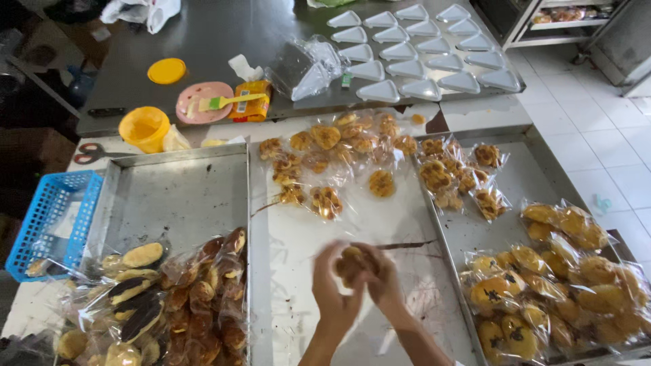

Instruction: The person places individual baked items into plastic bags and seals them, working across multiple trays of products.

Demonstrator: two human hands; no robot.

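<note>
I see steel table [224, 34] up top, clear triangular lids [420, 51] in rows. Metal tray [176, 193] left, bagged cookies [163, 305] in it; right tray [536, 176] has wrapped buns [563, 285]. My left hand [333, 295] and right hand [388, 285] both curled shut around one bagged pastry [351, 261], low centre over white worktop [352, 217].

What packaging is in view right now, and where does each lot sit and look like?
Wrapped pastry: held between left hand and right hand, brown, in clear film.
Clear-bagged golden buns: right tray, front.
Clear-bagged brown cookies: centre, further back.
Clear-bagged dark and pale pastries: left tray, front.
Triangular clear plastic containers: rows on far steel table.
Orange packet: far table, rectangular.
</note>
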